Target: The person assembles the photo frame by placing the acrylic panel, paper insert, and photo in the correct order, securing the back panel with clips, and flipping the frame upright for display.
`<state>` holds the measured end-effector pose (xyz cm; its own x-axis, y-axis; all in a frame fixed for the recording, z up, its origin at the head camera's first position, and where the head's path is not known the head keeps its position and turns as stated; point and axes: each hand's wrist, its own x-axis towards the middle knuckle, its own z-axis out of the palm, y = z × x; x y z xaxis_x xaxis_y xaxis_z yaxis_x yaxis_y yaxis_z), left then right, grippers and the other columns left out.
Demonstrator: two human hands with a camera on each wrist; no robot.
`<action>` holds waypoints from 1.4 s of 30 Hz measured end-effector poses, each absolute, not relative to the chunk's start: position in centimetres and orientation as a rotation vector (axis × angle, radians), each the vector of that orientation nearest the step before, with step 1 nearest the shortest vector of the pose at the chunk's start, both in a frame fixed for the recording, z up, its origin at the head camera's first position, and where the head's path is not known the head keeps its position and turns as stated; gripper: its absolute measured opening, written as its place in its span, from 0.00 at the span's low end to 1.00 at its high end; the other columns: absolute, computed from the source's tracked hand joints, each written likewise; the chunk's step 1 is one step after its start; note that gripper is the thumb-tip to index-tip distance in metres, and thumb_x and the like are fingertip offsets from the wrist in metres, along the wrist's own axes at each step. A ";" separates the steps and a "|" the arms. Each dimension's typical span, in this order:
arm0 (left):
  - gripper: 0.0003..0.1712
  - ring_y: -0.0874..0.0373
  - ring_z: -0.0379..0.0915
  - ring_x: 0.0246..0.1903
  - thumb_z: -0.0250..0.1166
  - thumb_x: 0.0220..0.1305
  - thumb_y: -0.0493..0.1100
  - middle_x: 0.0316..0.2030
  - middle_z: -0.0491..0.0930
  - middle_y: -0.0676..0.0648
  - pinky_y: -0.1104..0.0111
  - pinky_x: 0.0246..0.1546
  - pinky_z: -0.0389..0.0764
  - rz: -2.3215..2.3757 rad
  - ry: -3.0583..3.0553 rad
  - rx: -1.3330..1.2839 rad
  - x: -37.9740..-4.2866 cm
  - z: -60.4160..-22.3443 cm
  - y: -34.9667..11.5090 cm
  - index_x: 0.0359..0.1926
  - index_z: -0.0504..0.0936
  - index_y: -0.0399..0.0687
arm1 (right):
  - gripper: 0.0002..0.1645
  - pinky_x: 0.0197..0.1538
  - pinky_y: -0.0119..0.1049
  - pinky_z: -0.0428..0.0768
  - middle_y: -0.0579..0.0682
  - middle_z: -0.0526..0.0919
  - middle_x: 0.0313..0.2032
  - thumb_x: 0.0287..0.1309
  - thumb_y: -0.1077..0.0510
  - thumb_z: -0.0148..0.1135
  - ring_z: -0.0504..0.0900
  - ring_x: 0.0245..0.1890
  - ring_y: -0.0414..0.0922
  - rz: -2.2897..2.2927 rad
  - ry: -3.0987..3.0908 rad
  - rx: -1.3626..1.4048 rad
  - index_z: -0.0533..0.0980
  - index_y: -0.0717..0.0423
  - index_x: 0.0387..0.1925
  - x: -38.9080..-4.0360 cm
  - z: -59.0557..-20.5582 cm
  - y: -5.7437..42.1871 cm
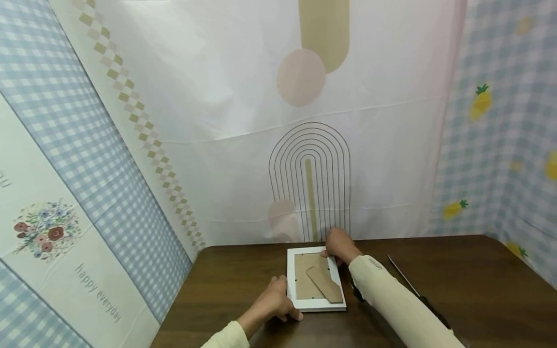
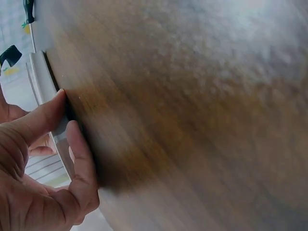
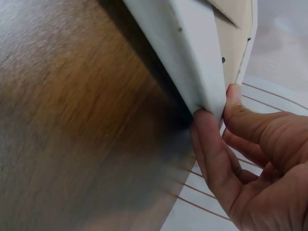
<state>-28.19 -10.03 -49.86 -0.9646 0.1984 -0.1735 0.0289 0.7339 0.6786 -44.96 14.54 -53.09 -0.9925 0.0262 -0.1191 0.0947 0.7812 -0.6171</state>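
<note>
A white picture frame (image 1: pixel 316 304) lies face down on the brown table, its back up. Inside its border sits a tan backing board (image 1: pixel 304 278) with a slanted stand flap (image 1: pixel 327 286) and small dark tabs along the edges. My left hand (image 1: pixel 276 297) holds the near left corner, thumb on the near edge and fingers along the left side. At the far right corner, my right hand (image 1: pixel 341 245) pinches the frame's rim; in the right wrist view the thumb (image 3: pixel 235 98) is on the back side, with fingers against the outer side wall.
Right of the frame lies a screwdriver (image 1: pixel 428 307) with a dark handle and thin metal shaft. The wooden table (image 1: pixel 235 280) meets a patterned white curtain (image 1: pixel 243 193) at its far edge. Checked blue cloth (image 1: pixel 500 159) hangs on the right.
</note>
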 end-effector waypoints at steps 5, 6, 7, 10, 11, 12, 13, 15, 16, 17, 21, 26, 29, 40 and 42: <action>0.43 0.46 0.77 0.27 0.92 0.39 0.25 0.49 0.72 0.32 0.65 0.15 0.90 1.119 2.678 0.173 -28.1 -49.5 -10.2 0.54 0.74 0.32 | 0.24 0.21 0.42 0.93 0.66 0.87 0.30 0.49 0.59 0.94 0.89 0.17 0.54 -1.004 2.871 0.120 0.83 0.68 0.31 -45.1 -52.2 14.3; 0.43 0.46 0.77 0.27 0.92 0.39 0.25 0.49 0.72 0.33 0.65 0.15 0.90 1.136 2.672 0.172 -28.0 -49.5 -10.2 0.54 0.74 0.33 | 0.24 0.23 0.43 0.94 0.67 0.88 0.32 0.49 0.59 0.94 0.89 0.18 0.55 -0.993 2.869 0.135 0.83 0.69 0.33 -44.9 -51.6 14.2; 0.43 0.46 0.77 0.28 0.92 0.39 0.24 0.49 0.72 0.33 0.65 0.15 0.91 1.155 2.664 0.173 -28.0 -49.4 -10.2 0.54 0.75 0.34 | 0.26 0.23 0.43 0.93 0.68 0.88 0.34 0.49 0.58 0.94 0.89 0.19 0.55 -0.981 2.886 0.125 0.84 0.70 0.35 -45.6 -52.4 14.4; 0.44 0.46 0.77 0.29 0.91 0.39 0.24 0.47 0.71 0.35 0.65 0.16 0.91 1.210 2.640 0.174 -27.9 -49.2 -10.3 0.55 0.76 0.37 | 0.27 0.24 0.44 0.94 0.69 0.89 0.37 0.48 0.58 0.94 0.90 0.20 0.56 -0.984 2.885 0.166 0.84 0.70 0.38 -45.3 -51.6 14.3; 0.44 0.46 0.77 0.30 0.91 0.39 0.23 0.47 0.71 0.36 0.65 0.16 0.91 1.229 2.633 0.176 -27.9 -49.2 -10.4 0.55 0.76 0.37 | 0.27 0.24 0.44 0.94 0.69 0.89 0.37 0.49 0.59 0.94 0.90 0.19 0.56 -0.997 2.877 0.185 0.83 0.70 0.39 -45.0 -51.1 14.2; 0.43 0.46 0.76 0.31 0.91 0.39 0.23 0.46 0.71 0.36 0.65 0.16 0.91 1.245 2.629 0.179 -27.9 -49.1 -10.4 0.55 0.77 0.38 | 0.26 0.25 0.44 0.95 0.68 0.89 0.38 0.49 0.61 0.93 0.91 0.20 0.56 -1.001 2.861 0.210 0.83 0.69 0.39 -44.4 -50.3 14.0; 0.43 0.46 0.76 0.32 0.91 0.39 0.23 0.46 0.71 0.37 0.65 0.16 0.91 1.261 2.623 0.186 -27.9 -49.1 -10.5 0.55 0.77 0.38 | 0.25 0.24 0.44 0.95 0.68 0.89 0.38 0.50 0.62 0.93 0.90 0.19 0.56 -1.009 2.857 0.223 0.83 0.69 0.39 -43.9 -49.8 13.9; 0.43 0.46 0.76 0.33 0.91 0.40 0.24 0.46 0.71 0.37 0.65 0.16 0.91 1.279 2.615 0.195 -28.0 -49.1 -10.5 0.55 0.77 0.38 | 0.23 0.23 0.43 0.95 0.66 0.89 0.37 0.50 0.63 0.92 0.90 0.18 0.55 -1.022 2.844 0.243 0.82 0.68 0.38 -42.8 -48.4 13.6; 0.43 0.46 0.76 0.34 0.91 0.41 0.25 0.47 0.72 0.37 0.65 0.16 0.91 1.283 2.612 0.200 -27.9 -49.2 -10.6 0.55 0.77 0.39 | 0.23 0.23 0.42 0.94 0.66 0.88 0.36 0.51 0.63 0.92 0.90 0.18 0.55 -1.015 2.856 0.237 0.82 0.68 0.37 -42.4 -48.2 13.5; 0.43 0.46 0.76 0.34 0.92 0.41 0.25 0.47 0.72 0.37 0.65 0.17 0.91 1.284 2.608 0.203 -27.9 -49.2 -10.6 0.56 0.77 0.39 | 0.23 0.22 0.42 0.93 0.65 0.89 0.35 0.51 0.62 0.92 0.89 0.16 0.53 -1.001 2.869 0.219 0.83 0.68 0.36 -42.2 -48.0 13.6; 0.43 0.47 0.76 0.35 0.92 0.45 0.29 0.49 0.73 0.36 0.64 0.16 0.90 1.273 2.589 0.201 -27.8 -49.4 -10.7 0.59 0.76 0.40 | 0.22 0.21 0.41 0.91 0.64 0.89 0.33 0.53 0.59 0.92 0.88 0.15 0.51 -0.952 2.920 0.188 0.83 0.67 0.33 -41.5 -47.9 13.4; 0.44 0.47 0.76 0.37 0.92 0.48 0.31 0.50 0.74 0.36 0.64 0.17 0.90 1.269 2.573 0.206 -27.9 -49.6 -10.7 0.61 0.76 0.40 | 0.24 0.22 0.41 0.92 0.65 0.89 0.34 0.53 0.60 0.92 0.89 0.17 0.53 -0.945 2.942 0.213 0.82 0.70 0.38 -40.6 -47.6 13.4; 0.44 0.48 0.77 0.36 0.92 0.48 0.32 0.50 0.75 0.36 0.64 0.18 0.90 1.277 2.562 0.207 -27.8 -49.7 -10.6 0.63 0.76 0.40 | 0.27 0.24 0.42 0.93 0.67 0.89 0.37 0.52 0.60 0.92 0.90 0.18 0.53 -0.929 2.945 0.221 0.82 0.71 0.41 -40.4 -47.6 13.5; 0.43 0.50 0.79 0.29 0.92 0.49 0.32 0.47 0.77 0.36 0.65 0.16 0.90 1.320 2.559 0.218 -27.5 -49.7 -10.7 0.60 0.75 0.41 | 0.25 0.23 0.43 0.92 0.64 0.86 0.35 0.51 0.57 0.93 0.89 0.19 0.54 -0.936 2.879 0.243 0.82 0.67 0.32 -43.1 -49.8 14.2; 0.42 0.51 0.80 0.29 0.91 0.49 0.31 0.45 0.78 0.37 0.64 0.17 0.91 1.340 2.539 0.230 -27.5 -49.7 -10.8 0.59 0.75 0.41 | 0.26 0.22 0.43 0.92 0.63 0.86 0.34 0.49 0.56 0.94 0.89 0.18 0.53 -0.951 2.874 0.228 0.81 0.65 0.32 -44.7 -51.7 14.8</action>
